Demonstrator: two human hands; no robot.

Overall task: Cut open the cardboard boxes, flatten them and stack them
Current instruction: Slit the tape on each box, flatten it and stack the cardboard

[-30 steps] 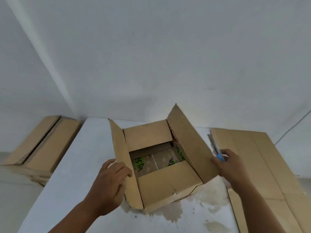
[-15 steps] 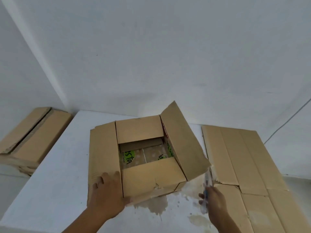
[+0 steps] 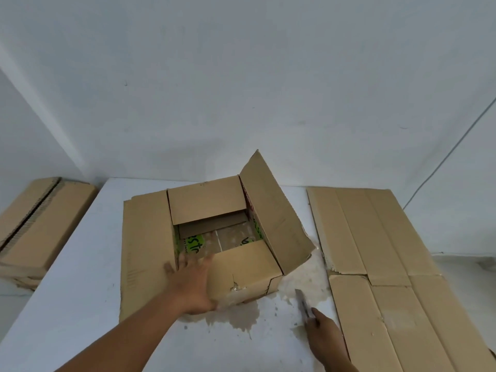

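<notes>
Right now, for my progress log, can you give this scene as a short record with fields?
open box: on white table, top flaps open, not yet flattened
left hand: fingers spread, on the near flap
right hand: grips cutter, blade toward the box
flattened cardboard: lying to the right
closed box: far left, beside table

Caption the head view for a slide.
Left hand rests on an open cardboard box; right hand holds a box cutter beside flattened cardboard.
</notes>
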